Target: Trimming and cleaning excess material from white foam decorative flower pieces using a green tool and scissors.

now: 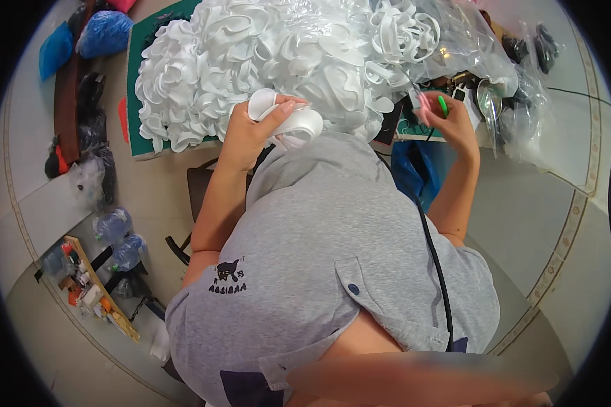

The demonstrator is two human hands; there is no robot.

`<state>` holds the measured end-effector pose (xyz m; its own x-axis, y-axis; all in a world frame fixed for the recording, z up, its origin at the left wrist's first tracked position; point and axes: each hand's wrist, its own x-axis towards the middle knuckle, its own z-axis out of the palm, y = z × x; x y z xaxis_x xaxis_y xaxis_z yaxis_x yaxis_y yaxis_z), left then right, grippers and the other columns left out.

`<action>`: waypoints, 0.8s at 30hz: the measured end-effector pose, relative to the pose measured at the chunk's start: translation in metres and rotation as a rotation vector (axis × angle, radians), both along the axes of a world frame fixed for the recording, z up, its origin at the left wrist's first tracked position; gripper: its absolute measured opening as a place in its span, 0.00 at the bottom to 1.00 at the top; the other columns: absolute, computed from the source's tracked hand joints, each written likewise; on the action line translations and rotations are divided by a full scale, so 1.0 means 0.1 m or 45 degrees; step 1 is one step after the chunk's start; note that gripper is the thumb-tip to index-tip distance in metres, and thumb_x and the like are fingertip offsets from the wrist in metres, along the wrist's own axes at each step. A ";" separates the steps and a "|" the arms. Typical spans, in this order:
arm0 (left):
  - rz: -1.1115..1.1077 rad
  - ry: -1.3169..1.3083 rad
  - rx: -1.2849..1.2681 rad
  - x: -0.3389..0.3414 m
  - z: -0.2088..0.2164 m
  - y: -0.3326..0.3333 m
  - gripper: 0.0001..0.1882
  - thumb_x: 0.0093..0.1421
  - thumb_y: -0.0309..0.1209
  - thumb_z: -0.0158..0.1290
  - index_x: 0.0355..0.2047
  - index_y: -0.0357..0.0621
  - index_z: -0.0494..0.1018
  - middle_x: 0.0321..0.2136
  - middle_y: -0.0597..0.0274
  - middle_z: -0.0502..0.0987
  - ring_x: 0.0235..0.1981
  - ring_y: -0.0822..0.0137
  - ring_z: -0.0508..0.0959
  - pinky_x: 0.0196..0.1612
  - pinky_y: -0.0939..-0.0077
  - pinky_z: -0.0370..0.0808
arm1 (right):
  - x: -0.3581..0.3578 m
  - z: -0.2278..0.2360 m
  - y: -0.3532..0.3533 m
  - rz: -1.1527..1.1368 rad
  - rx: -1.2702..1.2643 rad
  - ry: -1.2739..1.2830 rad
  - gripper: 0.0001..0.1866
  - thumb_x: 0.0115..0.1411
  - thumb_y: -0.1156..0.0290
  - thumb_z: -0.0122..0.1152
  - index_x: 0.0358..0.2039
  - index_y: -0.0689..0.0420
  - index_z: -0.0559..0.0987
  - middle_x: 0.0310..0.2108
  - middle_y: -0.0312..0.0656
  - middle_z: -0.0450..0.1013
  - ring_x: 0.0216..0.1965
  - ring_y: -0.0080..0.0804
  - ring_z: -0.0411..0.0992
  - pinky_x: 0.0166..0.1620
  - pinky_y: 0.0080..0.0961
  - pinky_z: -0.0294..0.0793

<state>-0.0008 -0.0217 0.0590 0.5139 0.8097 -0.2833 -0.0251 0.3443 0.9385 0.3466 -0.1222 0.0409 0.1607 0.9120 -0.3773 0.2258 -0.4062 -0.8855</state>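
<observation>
My left hand is closed around a looped white strap-like piece, smooth and padded-looking, with its curved bands sticking out past the fingers. Just beyond it rises a big heap of similar white curled pieces on a green tabletop. To the right, my right hand is raised over the table's near edge, fingers pinched on a small pink and green item. Its exact kind is too small to make out. The two hands are well apart.
Clear plastic bags lie at the table's right end beside dark small items. Blue bags sit at the far left. A chair stands under the table's near side. A black cable runs down my shirt. Large bottles stand at left.
</observation>
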 end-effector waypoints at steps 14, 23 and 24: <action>-0.085 0.105 0.105 -0.01 0.13 -0.06 0.12 0.61 0.34 0.51 0.37 0.39 0.78 0.28 0.67 0.79 0.27 0.81 0.74 0.26 0.86 0.69 | -0.87 0.54 0.41 0.878 0.525 -0.419 0.21 0.45 0.76 0.63 0.43 0.55 0.78 0.26 0.44 0.76 0.25 0.36 0.75 0.31 0.25 0.73; -0.130 0.112 0.111 -0.03 0.13 -0.06 0.12 0.62 0.35 0.50 0.37 0.41 0.78 0.30 0.68 0.79 0.26 0.81 0.74 0.24 0.87 0.67 | -0.87 0.59 0.43 0.914 0.392 -0.337 0.16 0.47 0.72 0.64 0.39 0.58 0.79 0.28 0.45 0.77 0.28 0.38 0.77 0.35 0.25 0.74; -0.141 0.118 0.132 -0.03 0.13 -0.06 0.12 0.62 0.35 0.50 0.37 0.41 0.78 0.30 0.68 0.79 0.26 0.82 0.74 0.24 0.87 0.67 | -0.87 0.58 0.43 0.905 0.405 -0.316 0.16 0.47 0.72 0.64 0.39 0.58 0.79 0.28 0.46 0.77 0.28 0.37 0.76 0.35 0.25 0.74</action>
